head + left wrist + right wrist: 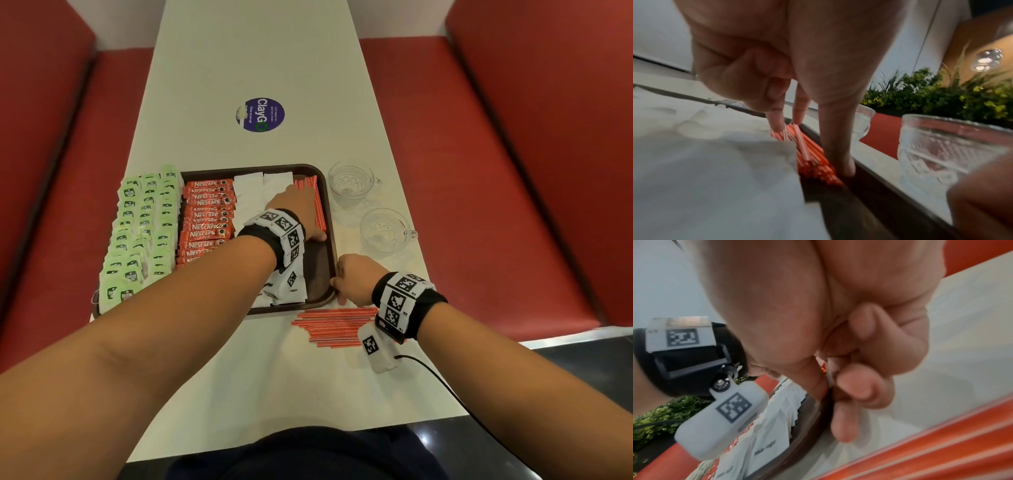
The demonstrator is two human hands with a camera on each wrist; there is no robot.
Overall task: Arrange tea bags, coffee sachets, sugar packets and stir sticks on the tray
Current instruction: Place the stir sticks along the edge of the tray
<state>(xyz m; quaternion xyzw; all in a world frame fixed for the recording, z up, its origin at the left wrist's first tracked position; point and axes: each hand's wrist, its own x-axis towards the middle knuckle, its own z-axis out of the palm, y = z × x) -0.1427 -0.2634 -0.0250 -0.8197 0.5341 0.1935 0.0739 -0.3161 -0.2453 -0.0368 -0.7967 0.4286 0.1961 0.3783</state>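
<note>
Head view shows a dark brown plastic tray point(322, 274) on the white table point(260, 68), filled left to right with green tea bags point(144, 226), red Nescafé coffee sachets point(205, 219), white sugar packets point(260, 186) and a bundle of red-and-white stir sticks point(317, 202). The left hand point(298, 209) lies over that bundle, extended fingers point(777, 120) and thumb touching it along the tray's right wall. The right hand point(354, 279) clasps the tray's near right corner with curled fingers. More red-and-white sticks point(334, 325) lie on the table near the tray's front edge. Two patterned clear glass cups point(351, 183) stand just right of the tray.
</note>
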